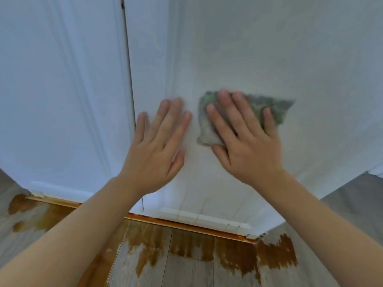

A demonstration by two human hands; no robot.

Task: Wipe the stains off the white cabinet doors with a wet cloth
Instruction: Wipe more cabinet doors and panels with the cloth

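Two white cabinet doors fill the view: a left door (pixel 62 90) and a right door (pixel 269 48), split by a dark vertical gap. My right hand (pixel 244 141) presses a grey-green cloth (pixel 279 108) flat against the right door, fingers spread and straight. My left hand (pixel 157 141) lies flat on the same door just left of the cloth, holding nothing. Faint vertical drip streaks (pixel 186 204) run down the door below my hands.
An orange-brown strip (pixel 186 223) runs along the foot of the doors. The grey plank floor (pixel 186 266) below carries worn brown patches. A grey surface (pixel 352 193) shows at the right edge.
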